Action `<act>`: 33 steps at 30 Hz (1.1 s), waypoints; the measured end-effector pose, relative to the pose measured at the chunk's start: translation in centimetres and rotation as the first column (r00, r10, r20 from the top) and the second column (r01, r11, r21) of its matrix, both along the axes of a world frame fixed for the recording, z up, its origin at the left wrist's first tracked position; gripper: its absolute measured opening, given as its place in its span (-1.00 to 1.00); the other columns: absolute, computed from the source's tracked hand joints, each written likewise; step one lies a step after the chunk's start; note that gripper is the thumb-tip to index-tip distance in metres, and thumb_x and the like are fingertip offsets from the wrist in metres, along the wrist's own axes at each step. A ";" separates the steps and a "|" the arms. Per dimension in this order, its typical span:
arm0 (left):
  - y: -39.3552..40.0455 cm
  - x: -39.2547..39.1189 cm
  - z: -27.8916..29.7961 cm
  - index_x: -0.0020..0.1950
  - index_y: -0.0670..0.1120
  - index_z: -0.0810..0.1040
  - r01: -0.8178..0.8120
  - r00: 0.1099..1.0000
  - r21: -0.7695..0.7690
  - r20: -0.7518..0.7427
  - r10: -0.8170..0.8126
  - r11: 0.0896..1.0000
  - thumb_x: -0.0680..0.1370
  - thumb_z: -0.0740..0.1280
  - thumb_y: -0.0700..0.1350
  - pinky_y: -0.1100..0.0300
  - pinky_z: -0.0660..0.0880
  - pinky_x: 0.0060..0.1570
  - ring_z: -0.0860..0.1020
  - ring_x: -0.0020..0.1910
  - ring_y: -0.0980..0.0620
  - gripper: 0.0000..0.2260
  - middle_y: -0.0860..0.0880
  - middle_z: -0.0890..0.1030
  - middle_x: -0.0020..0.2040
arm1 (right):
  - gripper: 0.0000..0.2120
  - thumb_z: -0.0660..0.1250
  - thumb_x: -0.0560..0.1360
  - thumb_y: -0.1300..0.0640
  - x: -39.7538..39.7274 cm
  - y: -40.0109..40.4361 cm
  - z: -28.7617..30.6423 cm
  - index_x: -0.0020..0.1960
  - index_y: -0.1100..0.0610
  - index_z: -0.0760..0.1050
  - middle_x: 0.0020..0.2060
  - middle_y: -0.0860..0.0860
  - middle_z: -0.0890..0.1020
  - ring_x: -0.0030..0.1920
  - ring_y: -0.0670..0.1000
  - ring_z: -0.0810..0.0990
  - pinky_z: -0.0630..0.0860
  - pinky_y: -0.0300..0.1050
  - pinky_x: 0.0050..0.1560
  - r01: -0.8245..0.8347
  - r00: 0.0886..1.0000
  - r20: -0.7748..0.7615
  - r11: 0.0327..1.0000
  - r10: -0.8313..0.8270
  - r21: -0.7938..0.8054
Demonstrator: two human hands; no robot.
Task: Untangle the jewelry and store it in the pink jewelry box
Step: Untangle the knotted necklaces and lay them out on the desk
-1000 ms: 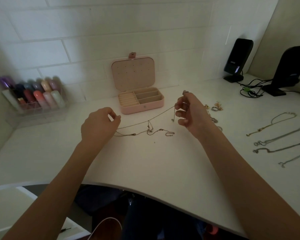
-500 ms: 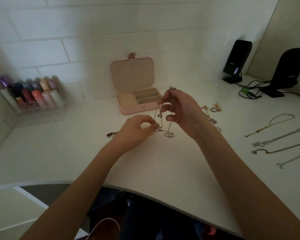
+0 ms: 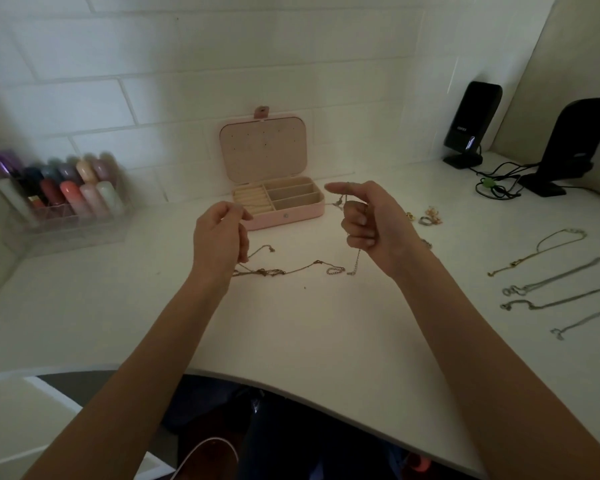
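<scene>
Head view: a white desk [image 3: 309, 341] is seen from above, with two bare forearms reaching over its near curved edge. The left hand [image 3: 219, 240] is raised above the desk, left of centre, its thumb and forefinger pinched together on a thin strand of the tangled chain [image 3: 284, 271]. The right hand [image 3: 368, 220] is held at about the same height, to the right, with the forefinger pointing left and the other fingers curled; a chain end is gripped in it and hangs down from below the palm, its tip touching or just above the desk. Between the two hands, slightly nearer than them, the rest of the tangled chain is spread on the desk surface, with a knotted cluster just beside the left wrist and a small loop near the right-hand end.

Just beyond the hands, against the tiled wall, the pink jewelry box [image 3: 281, 209] is standing with its lid upright; its ring rolls and compartments are exposed. Whether anything lies in them cannot be told. A few rings and small gold pieces [image 3: 426, 218] are lying right of the right hand. Well apart on the far right, four straightened chains [image 3: 551, 282] are laid out side by side. A clear organiser of coloured bottles [image 3: 66, 195] is placed at far left, blurred. Two dark stands [image 3: 471, 126] with cables are set at far right.
</scene>
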State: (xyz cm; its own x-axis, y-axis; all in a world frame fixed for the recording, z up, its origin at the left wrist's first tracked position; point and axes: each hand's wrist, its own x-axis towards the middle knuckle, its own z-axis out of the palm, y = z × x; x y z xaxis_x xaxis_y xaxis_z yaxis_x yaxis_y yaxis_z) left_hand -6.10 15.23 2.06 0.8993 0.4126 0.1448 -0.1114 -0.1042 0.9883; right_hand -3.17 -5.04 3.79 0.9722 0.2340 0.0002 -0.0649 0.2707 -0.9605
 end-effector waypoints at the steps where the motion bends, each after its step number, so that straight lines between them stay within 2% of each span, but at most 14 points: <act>1: 0.2 0.1 -0.2 -0.25 -0.10 0.47 -0.033 0.999 -0.008 0.000 0.033 0.999 0.60 0.17 -0.16 0.32 0.24 -0.59 0.28 -0.60 0.09 -0.76 0.04 0.36 -0.58 | -0.71 0.11 0.54 0.12 0.0 -0.1 0.0 0.06 0.15 0.58 -0.47 -0.03 0.13 -0.50 -0.09 0.03 -0.05 -0.24 -0.53 0.004 1.000 0.002 1.000 -0.004 -0.003; 3: 0.7 0.2 -0.4 -0.27 -0.09 0.46 -0.095 0.995 -0.024 -0.016 0.095 0.995 0.60 0.18 -0.13 0.30 0.15 -0.56 0.24 -0.55 0.08 -0.75 0.00 0.34 -0.51 | -0.75 0.15 0.57 0.08 0.2 -0.2 -0.1 0.03 0.12 0.59 -0.48 -0.05 0.12 -0.52 -0.10 0.04 -0.03 -0.26 -0.55 0.031 0.999 0.022 0.999 -0.031 -0.026; 6: 1.2 0.2 -0.7 -0.27 -0.08 0.46 -0.151 0.988 0.008 -0.028 0.151 0.989 0.60 0.18 -0.10 0.28 0.14 -0.53 0.23 -0.52 0.07 -0.75 -0.02 0.32 -0.46 | -0.81 0.22 0.59 0.10 0.3 -0.3 -0.4 -0.02 0.09 0.60 -0.54 -0.10 0.17 -0.54 -0.11 0.07 0.03 -0.29 -0.58 0.071 0.994 0.083 0.996 -0.067 -0.050; 9: 1.6 0.3 -0.8 -0.27 -0.08 0.47 -0.182 0.982 0.023 -0.037 0.183 0.983 0.60 0.18 -0.10 0.27 0.15 -0.53 0.24 -0.52 0.07 -0.75 -0.02 0.33 -0.46 | -0.82 0.21 0.60 0.11 0.2 -0.1 -0.3 0.00 0.08 0.60 -0.55 -0.11 0.17 -0.55 -0.13 0.07 0.01 -0.30 -0.58 0.049 0.995 0.086 0.999 -0.050 0.010; 13: 2.3 0.2 -1.3 -0.29 -0.08 0.47 -0.206 0.974 0.075 -0.081 0.212 0.976 0.58 0.18 -0.12 0.22 0.17 -0.47 0.27 -0.49 0.05 -0.76 -0.02 0.34 -0.44 | -0.82 0.22 0.59 0.08 0.3 -0.5 0.3 -0.09 0.03 0.58 -0.56 -0.11 0.11 -0.57 -0.14 0.04 -0.03 -0.27 -0.58 0.053 0.999 -0.004 0.984 -0.053 0.172; 17: 2.9 0.1 -1.9 -0.31 -0.05 0.49 -0.209 0.972 0.188 -0.065 0.224 0.960 0.55 0.19 -0.13 0.19 0.20 -0.43 0.30 -0.47 0.02 -0.76 -0.04 0.36 -0.44 | -0.84 0.22 0.59 0.07 0.5 -0.7 0.2 -0.08 0.05 0.55 -0.58 -0.12 0.11 -0.59 -0.15 0.04 -0.06 -0.26 -0.56 0.052 0.999 -0.015 0.982 -0.051 0.181; 20: 3.2 0.1 -2.0 -0.31 -0.04 0.49 -0.235 0.966 0.215 -0.056 0.253 0.948 0.56 0.19 -0.12 0.18 0.24 -0.39 0.29 -0.46 0.01 -0.75 -0.04 0.36 -0.42 | -0.87 0.26 0.57 0.10 0.5 -0.7 -0.1 -0.05 0.05 0.58 -0.57 -0.11 0.12 -0.58 -0.14 0.04 -0.04 -0.29 -0.56 0.036 0.999 0.023 0.984 -0.041 0.172; 23: 3.4 0.1 -2.1 -0.31 -0.03 0.49 -0.258 0.960 0.211 -0.057 0.275 0.943 0.57 0.18 -0.12 0.18 0.25 -0.39 0.30 -0.45 0.02 -0.74 -0.05 0.36 -0.41 | -0.91 0.31 0.54 0.19 0.7 -0.8 -0.4 -0.03 0.06 0.59 -0.55 -0.10 0.17 -0.58 -0.14 0.06 0.02 -0.31 -0.59 0.061 0.995 0.074 0.996 -0.066 0.072; 26: 3.4 0.1 -2.2 -0.30 -0.02 0.48 -0.265 0.959 0.214 -0.044 0.280 0.940 0.56 0.16 -0.12 0.18 0.26 -0.39 0.31 -0.45 0.02 -0.75 -0.04 0.37 -0.42 | -0.88 0.37 0.49 0.24 0.7 -0.8 -0.7 0.01 0.11 0.61 -0.54 -0.09 0.23 -0.54 -0.09 0.09 0.06 -0.27 -0.56 0.127 0.984 0.150 0.972 -0.098 -0.198; 27: 3.4 0.2 -2.3 -0.30 -0.01 0.48 -0.271 0.957 0.222 -0.041 0.286 0.937 0.56 0.16 -0.11 0.18 0.28 -0.37 0.33 -0.44 0.01 -0.76 -0.04 0.39 -0.41 | -0.86 0.37 0.48 0.26 0.7 -0.7 -0.8 0.01 0.11 0.61 -0.56 -0.10 0.22 -0.53 -0.08 0.09 0.07 -0.25 -0.54 0.135 0.983 0.158 0.960 -0.098 -0.244; 31: 3.4 0.1 -2.4 -0.25 0.01 0.51 -0.302 0.942 0.326 -0.043 0.333 0.896 0.53 0.16 -0.06 0.07 0.42 -0.21 0.47 -0.30 -0.04 -0.79 -0.07 0.52 -0.26 | -0.84 0.36 0.49 0.29 0.7 -0.7 -0.7 0.02 0.11 0.60 -0.57 -0.11 0.20 -0.55 -0.09 0.10 0.10 -0.27 -0.56 0.111 0.985 0.148 0.976 -0.083 -0.189; 33: 3.4 0.1 -2.5 -0.19 -0.02 0.54 -0.309 0.936 0.392 -0.038 0.351 0.867 0.52 0.15 -0.05 0.03 0.47 -0.15 0.51 -0.24 -0.07 -0.80 -0.07 0.56 -0.19 | -0.85 0.36 0.48 0.28 0.7 -0.8 -0.6 0.03 0.13 0.60 -0.57 -0.11 0.21 -0.55 -0.10 0.13 0.14 -0.28 -0.57 0.106 0.983 0.170 0.970 -0.069 -0.221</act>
